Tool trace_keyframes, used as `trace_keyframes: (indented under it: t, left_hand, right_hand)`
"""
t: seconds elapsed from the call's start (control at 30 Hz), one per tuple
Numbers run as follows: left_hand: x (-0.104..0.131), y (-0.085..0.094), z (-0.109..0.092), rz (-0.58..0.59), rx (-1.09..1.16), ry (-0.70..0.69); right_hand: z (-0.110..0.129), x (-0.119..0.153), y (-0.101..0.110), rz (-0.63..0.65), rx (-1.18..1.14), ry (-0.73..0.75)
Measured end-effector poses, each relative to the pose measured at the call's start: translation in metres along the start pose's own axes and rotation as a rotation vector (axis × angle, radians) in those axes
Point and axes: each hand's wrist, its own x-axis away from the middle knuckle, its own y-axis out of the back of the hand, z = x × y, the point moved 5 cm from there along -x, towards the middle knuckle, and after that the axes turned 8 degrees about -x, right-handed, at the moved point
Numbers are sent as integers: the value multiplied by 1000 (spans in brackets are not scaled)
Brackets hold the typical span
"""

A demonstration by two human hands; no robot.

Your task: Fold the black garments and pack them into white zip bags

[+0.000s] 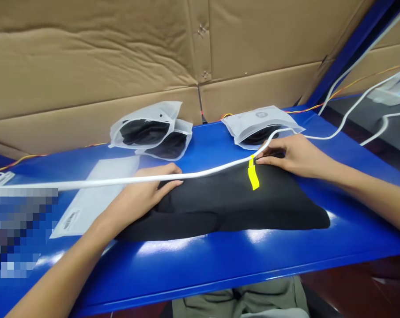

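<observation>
I judge flattening underway: my left hand [143,194] and right hand [294,154] press spread-fingered on the folded black fabric garment [226,203]; next, an even fold.

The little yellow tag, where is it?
In the head view, the small yellow tag hangs from the white cable, right of centre, over the black folded cloth, just beside the right hand fingertips.
</observation>
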Motion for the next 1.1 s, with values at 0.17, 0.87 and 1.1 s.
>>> trace_keyframes:
  t: [0.17,0.87,1.1]
  left_hand:
    - [1,-6,-12,-127,-144,-118]
    - [17,-28,-51,224,-94,-362]
    - [16,-29,-51,223,-84,-353]
  right_hand:
    - [6,5,-8,-47,259,164]
    - [32,14,-32,7,346,367]
    - [60,28,-33,156,37,342]
